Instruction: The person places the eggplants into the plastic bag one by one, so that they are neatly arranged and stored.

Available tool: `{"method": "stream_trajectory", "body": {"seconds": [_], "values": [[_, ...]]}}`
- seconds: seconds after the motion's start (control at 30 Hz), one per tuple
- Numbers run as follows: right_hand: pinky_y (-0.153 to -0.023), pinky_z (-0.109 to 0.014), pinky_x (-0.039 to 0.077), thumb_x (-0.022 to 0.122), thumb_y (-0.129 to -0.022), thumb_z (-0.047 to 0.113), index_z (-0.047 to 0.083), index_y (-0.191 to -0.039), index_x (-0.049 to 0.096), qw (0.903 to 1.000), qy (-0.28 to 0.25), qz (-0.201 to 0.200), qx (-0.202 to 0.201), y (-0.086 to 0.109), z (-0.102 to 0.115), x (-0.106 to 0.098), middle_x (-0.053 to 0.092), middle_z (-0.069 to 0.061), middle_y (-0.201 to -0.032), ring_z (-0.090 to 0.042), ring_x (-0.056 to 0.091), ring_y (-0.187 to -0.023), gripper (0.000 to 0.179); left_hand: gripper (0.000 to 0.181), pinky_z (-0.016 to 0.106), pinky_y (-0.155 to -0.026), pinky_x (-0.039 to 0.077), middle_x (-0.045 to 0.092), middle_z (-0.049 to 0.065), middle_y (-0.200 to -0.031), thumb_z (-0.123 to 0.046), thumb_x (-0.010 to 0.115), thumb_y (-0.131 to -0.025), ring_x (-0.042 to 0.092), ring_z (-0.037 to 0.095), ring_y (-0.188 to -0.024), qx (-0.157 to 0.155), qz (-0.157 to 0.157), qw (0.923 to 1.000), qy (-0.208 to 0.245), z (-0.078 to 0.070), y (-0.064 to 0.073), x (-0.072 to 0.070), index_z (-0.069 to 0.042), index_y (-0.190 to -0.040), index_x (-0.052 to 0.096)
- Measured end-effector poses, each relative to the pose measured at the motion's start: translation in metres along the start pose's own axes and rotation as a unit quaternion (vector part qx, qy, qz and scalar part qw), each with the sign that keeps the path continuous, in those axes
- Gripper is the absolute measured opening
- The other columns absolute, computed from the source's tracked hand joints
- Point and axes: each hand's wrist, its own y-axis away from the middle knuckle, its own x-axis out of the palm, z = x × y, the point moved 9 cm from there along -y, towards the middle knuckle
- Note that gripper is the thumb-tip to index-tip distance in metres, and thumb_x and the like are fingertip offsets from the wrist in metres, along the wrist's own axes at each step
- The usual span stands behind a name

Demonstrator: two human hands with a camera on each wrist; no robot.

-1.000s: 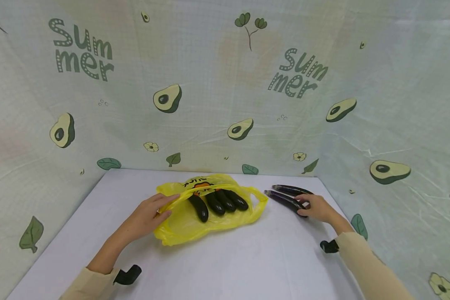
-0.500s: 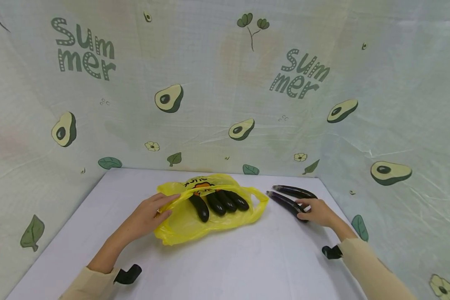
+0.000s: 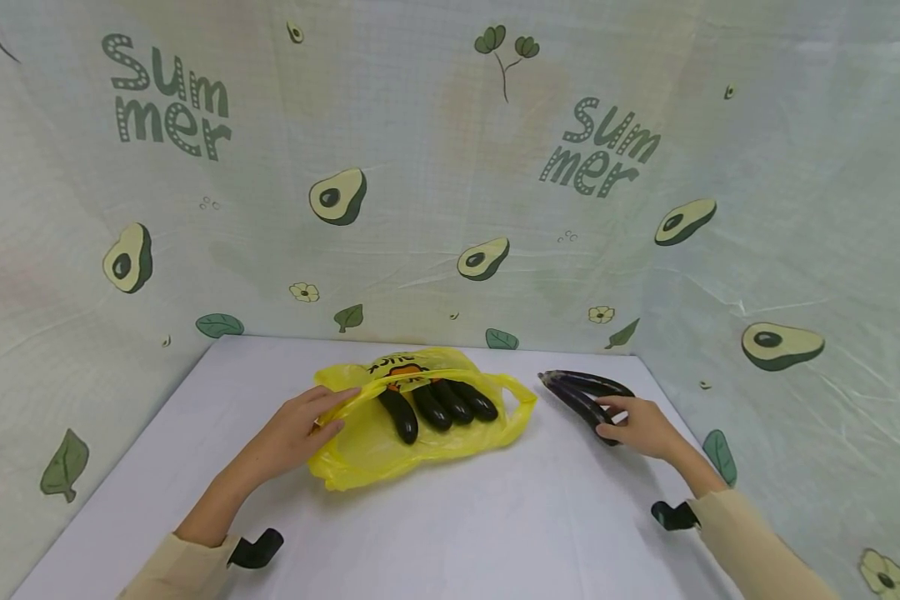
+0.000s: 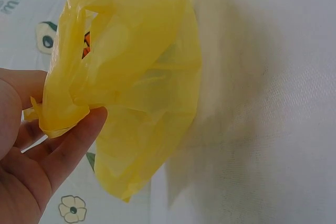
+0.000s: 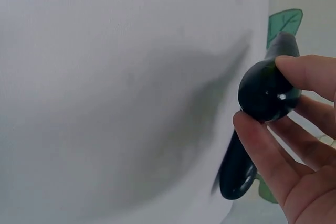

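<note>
My left hand (image 3: 296, 433) pinches the left edge of a yellow plastic bag (image 3: 360, 462), which lies on its side with its mouth toward me. Thumb and fingers squeeze the bunched film (image 4: 65, 114) in the left wrist view. Inside the bag several dark eggplants (image 3: 399, 417) show their glossy rounded ends; their far ends are hidden under the film. At the right, my right hand (image 3: 641, 427) grips a long eggplant (image 3: 576, 402) by its thick near end, thumb and fingertips around it (image 5: 265, 93). Just behind lies a second long eggplant (image 3: 596, 383), the stem ends meeting in the head view.
Everything lies on a white table (image 3: 450, 533). A cloth backdrop (image 3: 420, 250) printed with avocados and leaves rises behind and at both sides. Black wrist mounts (image 3: 257, 550) stick out from both sleeves.
The gripped eggplant has shifted slightly right with my right hand, its stem end now overlapping the other eggplant's. My left hand and the bag look unmoved.
</note>
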Motion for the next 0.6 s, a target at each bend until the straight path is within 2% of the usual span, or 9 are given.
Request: {"method": "stream_trajectory", "body": {"seconds": [0.2,0.6], "values": [[-0.072,-0.037,0.06,0.083,-0.093,0.023,0.0,-0.141,0.065,0.9999,-0.006,-0.007,0.005,0.007,0.021,-0.005,0.072,-0.022,-0.118,-0.026,0.071,-0.093,0.057,0.055,0.025,-0.068,0.049,0.063,-0.002,-0.107,-0.005,0.075,-0.099,0.05,0.007,-0.079,0.002,-0.001,1.0,-0.003,-0.001,0.0,0.0,-0.018,-0.151,0.061],[-0.068,-0.033,0.059,0.085,-0.091,0.024,0.002,-0.139,0.067,0.9993,-0.017,-0.032,-0.009,0.019,0.065,-0.014,0.074,-0.017,-0.115,-0.023,0.072,-0.092,0.056,0.055,0.025,-0.068,0.049,0.062,-0.003,-0.105,-0.005,0.075,-0.099,0.05,0.007,-0.079,0.004,0.0,1.0,-0.003,-0.003,-0.001,0.001,-0.018,-0.151,0.061]]}}
